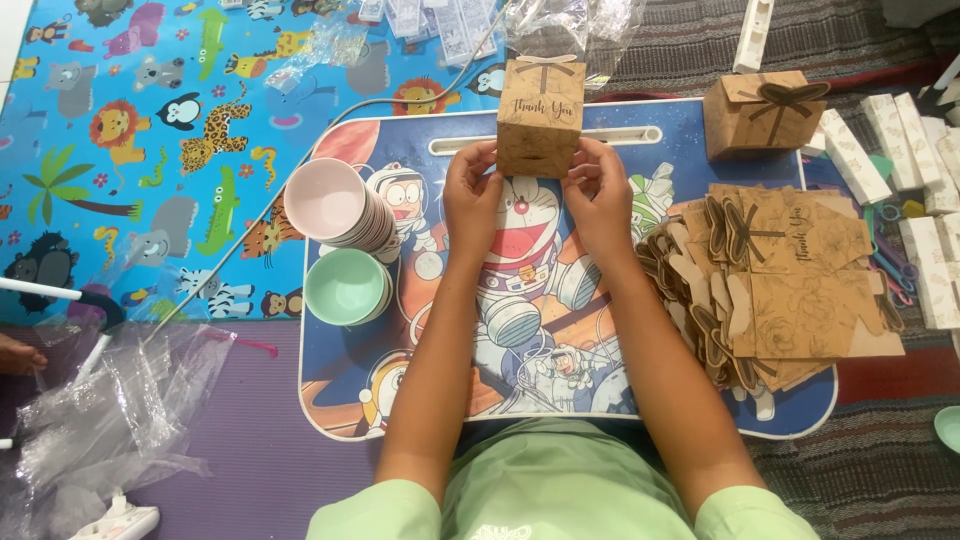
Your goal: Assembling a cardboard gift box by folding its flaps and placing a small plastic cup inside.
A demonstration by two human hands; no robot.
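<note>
Closest to me is my green shirt (560, 490), below the cartoon lap table (400, 400). On the far edge of this table, my left hand (472, 198) and right hand (598, 200) have fingers clamped on the small brown box (540, 118). Flat box blanks (790, 290) lie on its right side, stacked bowls (340, 240) on its left.

Single head-worn view, looking steeply down, close over lap tray (400, 140), floor mats around

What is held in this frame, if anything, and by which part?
Both hands hold the upright brown box by its lower corners: left hand at the lower-left edge, right hand at the lower-right, with the fingers pinching the bottom.
</note>
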